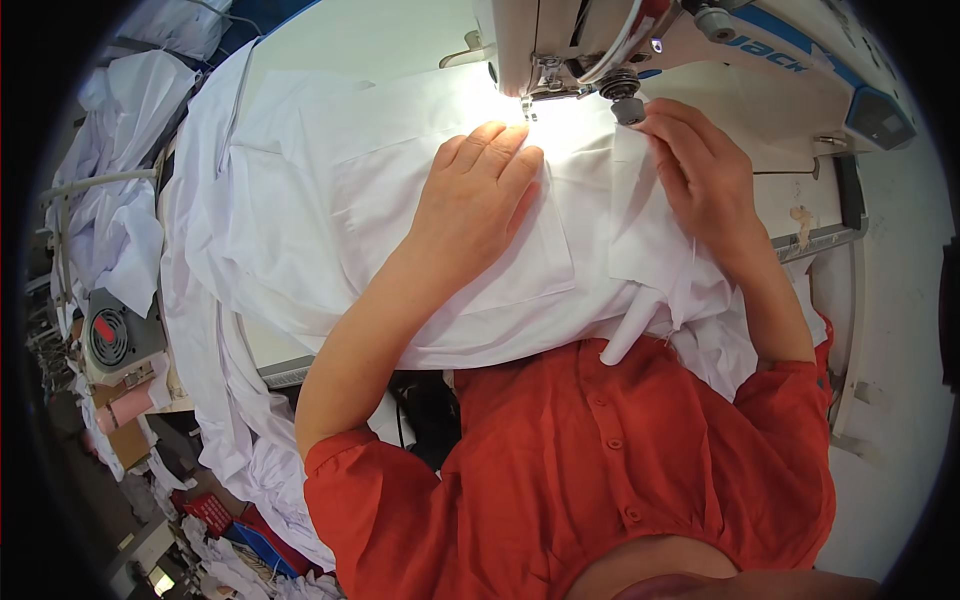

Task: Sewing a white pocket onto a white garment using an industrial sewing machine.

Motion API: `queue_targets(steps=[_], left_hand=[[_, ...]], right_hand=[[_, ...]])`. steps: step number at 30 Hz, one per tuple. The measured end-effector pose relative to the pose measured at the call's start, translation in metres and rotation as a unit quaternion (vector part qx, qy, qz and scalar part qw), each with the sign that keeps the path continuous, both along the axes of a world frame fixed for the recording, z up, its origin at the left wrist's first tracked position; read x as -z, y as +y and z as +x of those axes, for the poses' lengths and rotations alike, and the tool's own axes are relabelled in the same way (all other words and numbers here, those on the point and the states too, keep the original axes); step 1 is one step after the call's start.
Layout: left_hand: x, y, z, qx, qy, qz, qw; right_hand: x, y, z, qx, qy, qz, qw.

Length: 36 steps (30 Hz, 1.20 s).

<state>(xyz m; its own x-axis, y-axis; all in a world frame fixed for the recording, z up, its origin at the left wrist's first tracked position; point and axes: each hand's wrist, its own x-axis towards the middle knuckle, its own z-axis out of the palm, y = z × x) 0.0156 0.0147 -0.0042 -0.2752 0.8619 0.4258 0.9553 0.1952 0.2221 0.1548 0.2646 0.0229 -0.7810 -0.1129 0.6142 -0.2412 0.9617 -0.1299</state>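
Observation:
White fabric (pixel 285 217) lies spread over the bed of a Jack sewing machine (pixel 675 45) and hangs down over the table's front edge. My left hand (pixel 480 180) rests flat on it, fingertips just in front of the lit presser foot (pixel 529 109). On the other side, my right hand (pixel 697 165) pinches the upper edge of a white fabric piece (pixel 634 202) between thumb and fingers, beside the grey knob of the thread tensioner (pixel 628 111). A stitched rectangular panel (pixel 525 255) shows under and beside my left hand. Glare hides the needle area.
The table's front edge carries a measuring scale (pixel 817 241). At the left, more white cloth (pixel 120 180) hangs over a metal rail (pixel 97 181), above a grey machine housing with a round vent (pixel 112 334). A red basket (pixel 208 514) and more cloth stand low at the left.

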Motion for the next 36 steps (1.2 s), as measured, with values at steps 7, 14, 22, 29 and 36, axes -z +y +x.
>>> queue_targets(steps=[7, 14, 22, 29, 36], left_hand=[[0.002, 0.0, -0.002, 0.0, 0.01, 0.015, 1.0], [0.001, 0.002, 0.0, -0.009, 0.0, 0.018, 1.0], [0.003, 0.004, -0.002, -0.011, 0.004, 0.023, 1.0], [-0.025, -0.016, -0.016, -0.003, 0.03, -0.129, 0.991], [-0.009, -0.048, -0.001, -0.063, -0.032, -0.217, 0.973]], right_hand=[[-0.001, -0.001, 0.022, 0.207, -0.18, -0.171, 0.946], [0.011, 0.001, 0.02, 0.157, -0.117, -0.137, 0.971], [0.019, 0.003, 0.016, 0.139, -0.084, -0.093, 0.982], [0.018, 0.003, 0.016, 0.123, -0.086, -0.06, 0.987], [0.015, 0.048, -0.035, 0.039, -0.047, 0.09, 0.994]])
